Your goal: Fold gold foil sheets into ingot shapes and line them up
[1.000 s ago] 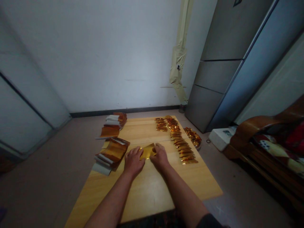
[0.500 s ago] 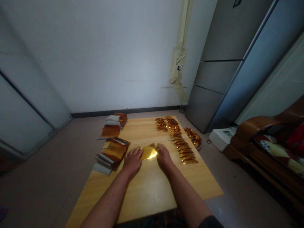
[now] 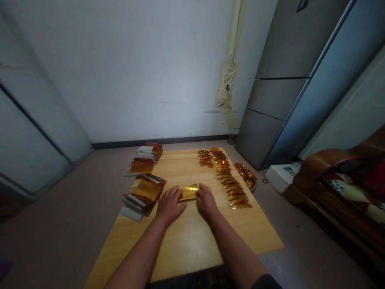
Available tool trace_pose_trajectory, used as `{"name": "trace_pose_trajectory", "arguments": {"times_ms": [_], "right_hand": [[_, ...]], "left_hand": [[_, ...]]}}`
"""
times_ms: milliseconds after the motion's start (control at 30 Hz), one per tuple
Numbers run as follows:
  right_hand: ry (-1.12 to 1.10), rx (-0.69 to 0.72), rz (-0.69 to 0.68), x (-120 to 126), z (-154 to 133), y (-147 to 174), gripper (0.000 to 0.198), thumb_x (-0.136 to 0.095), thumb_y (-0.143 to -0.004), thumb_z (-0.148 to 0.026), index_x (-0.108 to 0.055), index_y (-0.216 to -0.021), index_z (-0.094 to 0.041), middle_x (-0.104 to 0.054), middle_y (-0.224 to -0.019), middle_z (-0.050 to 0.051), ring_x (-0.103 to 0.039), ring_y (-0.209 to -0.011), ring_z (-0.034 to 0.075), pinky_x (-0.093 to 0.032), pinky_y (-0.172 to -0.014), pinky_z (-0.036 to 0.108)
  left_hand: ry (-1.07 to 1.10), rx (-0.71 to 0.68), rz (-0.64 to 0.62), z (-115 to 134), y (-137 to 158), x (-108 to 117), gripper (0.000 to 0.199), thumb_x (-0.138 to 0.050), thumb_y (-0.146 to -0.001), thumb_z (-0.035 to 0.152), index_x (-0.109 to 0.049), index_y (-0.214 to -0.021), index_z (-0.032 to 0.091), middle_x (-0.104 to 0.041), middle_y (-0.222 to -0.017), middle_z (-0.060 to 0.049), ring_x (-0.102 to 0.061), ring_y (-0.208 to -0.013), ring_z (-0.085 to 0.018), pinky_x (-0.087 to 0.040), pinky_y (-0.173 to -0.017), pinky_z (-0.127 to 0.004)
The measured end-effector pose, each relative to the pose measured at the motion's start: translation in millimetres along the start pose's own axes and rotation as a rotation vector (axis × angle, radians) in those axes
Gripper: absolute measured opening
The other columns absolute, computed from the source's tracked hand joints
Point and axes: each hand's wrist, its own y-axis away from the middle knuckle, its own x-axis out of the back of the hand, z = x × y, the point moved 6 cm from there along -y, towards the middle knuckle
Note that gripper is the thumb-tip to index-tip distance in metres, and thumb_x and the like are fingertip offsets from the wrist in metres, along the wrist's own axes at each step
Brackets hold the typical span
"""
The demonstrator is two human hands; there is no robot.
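Note:
A shiny gold foil sheet point(image 3: 189, 192) lies on the wooden table between my hands, as a narrow band that looks folded or rolled over. My left hand point(image 3: 170, 204) grips its left end, the fingers on top and the thumb towards me. At the right end, my right hand point(image 3: 207, 201) pinches the foil with bent fingers. Fingertips on both sides are partly hidden. Close to my left hand is a fanned stack of gold foil sheets point(image 3: 148, 190) with pale backing showing. To the right of my right hand runs a long row of folded gold foil pieces point(image 3: 231, 185).
Another stack of foil sheets point(image 3: 142, 165) sits at the table's far left. A shorter row of folded pieces point(image 3: 206, 159) is at the far right of the table point(image 3: 189, 237). Beyond the right edge stands a container heaped with gold pieces point(image 3: 245, 174), near a white box point(image 3: 279, 177).
The foil sheet has gone from a wider, flatter shape to a narrow band. My left thumb has moved out to the right, and my right hand has shifted slightly left.

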Motion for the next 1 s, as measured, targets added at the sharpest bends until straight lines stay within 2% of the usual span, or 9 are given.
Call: {"name": "trace_pose_trajectory", "arguments": {"times_ms": [233,433,633,833,1000], "right_hand": [[0.011,0.068,0.031,3,-7,3,0.025,-0.049,-0.068,-0.004,-0.068,-0.076,-0.019,-0.060,-0.106,0.008,-0.050,-0.101,0.021,-0.040,-0.092,0.030],[0.016,0.142,0.022,2,-7,5,0.030,-0.050,-0.068,-0.004,-0.069,-0.086,-0.019,-0.056,-0.127,0.009,-0.046,-0.116,0.023,-0.036,-0.101,0.038],[0.037,0.176,0.015,5,-11,8,0.035,-0.052,-0.068,-0.006,-0.068,-0.095,-0.021,-0.058,-0.124,0.008,-0.046,-0.115,0.023,-0.037,-0.097,0.036],[0.079,0.179,-0.022,1,-9,6,0.021,-0.053,-0.080,-0.012,-0.070,-0.088,-0.022,-0.066,-0.097,0.004,-0.052,-0.095,0.019,-0.036,-0.085,0.030],[0.133,0.140,-0.020,2,-8,3,0.018,-0.054,-0.085,-0.015,-0.071,-0.082,-0.021,-0.065,-0.087,0.004,-0.051,-0.087,0.018,-0.033,-0.078,0.028]], "left_hand": [[-0.012,-0.004,0.051,-5,-3,-6,0.042,-0.048,-0.088,0.031,-0.058,-0.129,0.026,-0.037,-0.154,-0.008,-0.040,-0.134,-0.027,-0.030,-0.108,-0.047],[-0.014,-0.050,0.047,-4,-1,-7,0.045,-0.043,-0.087,0.021,-0.057,-0.129,0.030,-0.043,-0.150,-0.004,-0.041,-0.131,-0.026,-0.031,-0.105,-0.046],[0.007,-0.078,0.057,-3,0,-5,0.049,-0.043,-0.084,0.016,-0.058,-0.128,0.032,-0.049,-0.144,-0.003,-0.042,-0.129,-0.024,-0.031,-0.105,-0.044],[0.037,-0.081,0.111,-3,0,-5,0.045,-0.046,-0.083,0.017,-0.062,-0.123,0.030,-0.052,-0.138,-0.005,-0.043,-0.125,-0.026,-0.032,-0.103,-0.044],[0.101,-0.106,0.152,-1,3,0,0.035,-0.047,-0.085,0.019,-0.066,-0.112,0.029,-0.062,-0.114,-0.005,-0.051,-0.106,-0.024,-0.038,-0.092,-0.041]]}}
